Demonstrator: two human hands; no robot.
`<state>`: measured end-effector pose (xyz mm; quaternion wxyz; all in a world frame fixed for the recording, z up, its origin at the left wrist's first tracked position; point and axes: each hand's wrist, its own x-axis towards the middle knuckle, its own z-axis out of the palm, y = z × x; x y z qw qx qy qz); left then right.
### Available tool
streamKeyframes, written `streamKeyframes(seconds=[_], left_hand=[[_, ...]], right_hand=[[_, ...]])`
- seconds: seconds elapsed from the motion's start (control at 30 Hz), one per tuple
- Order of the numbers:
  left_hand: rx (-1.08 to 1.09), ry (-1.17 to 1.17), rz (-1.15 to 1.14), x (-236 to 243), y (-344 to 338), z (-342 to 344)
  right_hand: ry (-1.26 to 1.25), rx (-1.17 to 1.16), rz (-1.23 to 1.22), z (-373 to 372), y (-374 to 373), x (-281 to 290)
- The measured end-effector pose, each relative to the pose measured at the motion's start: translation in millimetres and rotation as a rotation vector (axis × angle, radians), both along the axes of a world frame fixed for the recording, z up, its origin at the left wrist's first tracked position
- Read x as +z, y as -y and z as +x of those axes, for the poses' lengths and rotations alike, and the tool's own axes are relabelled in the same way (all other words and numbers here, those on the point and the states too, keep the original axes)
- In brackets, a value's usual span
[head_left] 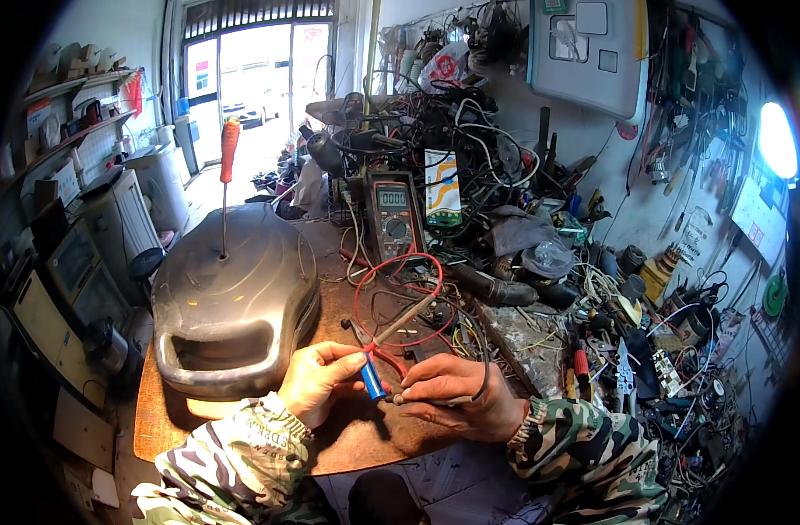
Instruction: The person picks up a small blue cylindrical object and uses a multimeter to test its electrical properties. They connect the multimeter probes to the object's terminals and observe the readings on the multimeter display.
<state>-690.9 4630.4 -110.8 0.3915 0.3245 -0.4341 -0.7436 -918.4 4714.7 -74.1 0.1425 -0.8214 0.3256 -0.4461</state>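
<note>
My left hand (317, 381) pinches a small blue cylindrical battery (372, 378) between thumb and fingers above the wooden table. A red tip shows at the battery's upper end; what it belongs to is hard to make out. My right hand (470, 394) is closed round a thin test probe (439, 401), with a dark lead curving up from it. The probe's tip is close to the battery's lower end; whether they touch I cannot tell. Behind my hands stands a multimeter (394, 219) with a lit display, and a red test lead (357, 302) loops in front of it.
A dark plastic casing (234, 289) with a handle opening lies at left, an orange-handled screwdriver (228, 153) upright in its top. A red-handled tool (389, 357) lies behind the battery. Tangled cables (400, 118) and a white-and-orange box (443, 188) are behind; tools and scrap pile up at right.
</note>
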Motion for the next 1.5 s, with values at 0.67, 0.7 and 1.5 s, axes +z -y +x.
streamKeyframes(seconds=[0.67,0.7,1.5], left_hand=[[-0.009,-0.003,-0.019,-3.2,2.3,1.2],[-0.005,0.003,-0.020,-3.4,2.3,1.2],[-0.019,0.015,0.006,-15.0,9.6,3.0]], right_hand=[[-0.035,-0.014,0.027,0.6,-2.0,-0.3],[-0.043,-0.021,0.030,0.7,-2.1,-0.2],[-0.526,0.148,-0.495,5.0,-10.1,2.8]])
